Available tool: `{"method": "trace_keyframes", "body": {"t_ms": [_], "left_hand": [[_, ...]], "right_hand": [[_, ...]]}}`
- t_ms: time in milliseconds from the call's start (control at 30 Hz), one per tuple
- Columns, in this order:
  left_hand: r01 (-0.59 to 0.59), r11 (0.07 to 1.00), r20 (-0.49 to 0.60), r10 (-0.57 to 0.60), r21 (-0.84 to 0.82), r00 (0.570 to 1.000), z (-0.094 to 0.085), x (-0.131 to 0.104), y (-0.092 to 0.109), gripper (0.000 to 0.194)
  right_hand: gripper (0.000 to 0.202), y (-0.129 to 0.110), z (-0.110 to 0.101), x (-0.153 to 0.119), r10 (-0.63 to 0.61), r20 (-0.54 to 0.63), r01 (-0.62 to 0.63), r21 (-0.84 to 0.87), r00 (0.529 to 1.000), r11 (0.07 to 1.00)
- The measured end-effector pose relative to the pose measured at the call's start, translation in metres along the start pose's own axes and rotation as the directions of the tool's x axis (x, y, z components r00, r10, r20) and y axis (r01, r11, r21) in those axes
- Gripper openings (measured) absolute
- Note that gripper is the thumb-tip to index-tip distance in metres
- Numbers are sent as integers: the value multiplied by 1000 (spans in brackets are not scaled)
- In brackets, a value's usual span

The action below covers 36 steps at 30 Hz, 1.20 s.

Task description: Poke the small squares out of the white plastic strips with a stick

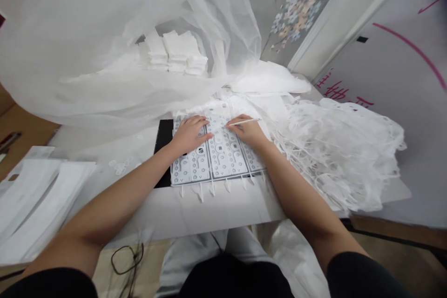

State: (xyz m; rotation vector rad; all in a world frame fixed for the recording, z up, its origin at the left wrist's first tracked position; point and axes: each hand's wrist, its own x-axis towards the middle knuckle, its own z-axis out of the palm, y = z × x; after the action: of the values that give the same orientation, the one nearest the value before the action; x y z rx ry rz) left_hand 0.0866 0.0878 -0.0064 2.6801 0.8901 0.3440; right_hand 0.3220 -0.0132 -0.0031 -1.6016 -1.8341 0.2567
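A white sheet printed with rows of small circles and outlines (228, 160) lies on a black board (163, 149), which shows along its left side. My left hand (190, 135) rests on the upper left of the sheet, thumb apart from the fingers, with nothing seen in it. In my right hand (249, 131) is a thin white pen-like tool (243, 122), pinched between thumb and fingers, its tip pointing left over the sheet. Narrow white strips (200, 192) stick out past the sheet's front edge.
A large translucent plastic bag (104, 23) holds stacked white pieces (178, 51) behind the sheet. To the right is a tangled heap of white strips (342, 149). At the left lie long white sheets (31, 200) and small clear pieces (120, 166). A marked whiteboard (391, 79) stands right.
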Motion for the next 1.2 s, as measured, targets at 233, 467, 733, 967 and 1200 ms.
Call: {"method": "trace_keyframes", "body": {"t_ms": [233, 467, 733, 967, 1200], "left_hand": [[-10, 999, -9, 11, 34, 1000, 2, -1, 0, 55], [0, 1000, 12, 0, 10, 1000, 1, 0, 0, 52], [3, 999, 46, -1, -35, 999, -2, 1, 0, 60], [1, 999, 7, 0, -45, 1000, 1, 2, -1, 65], [3, 999, 24, -2, -39, 1000, -1, 2, 2, 61]], "right_hand": [[29, 0, 6, 1, -60, 28, 65, -189, 998, 980], [33, 5, 9, 1, 0, -71, -12, -171, 997, 985], [32, -7, 2, 7, 162, -300, -131, 121, 940, 984], [32, -35, 41, 20, 236, -39, -215, 295, 971, 931], [32, -29, 38, 19, 233, -49, -214, 248, 971, 945]]}}
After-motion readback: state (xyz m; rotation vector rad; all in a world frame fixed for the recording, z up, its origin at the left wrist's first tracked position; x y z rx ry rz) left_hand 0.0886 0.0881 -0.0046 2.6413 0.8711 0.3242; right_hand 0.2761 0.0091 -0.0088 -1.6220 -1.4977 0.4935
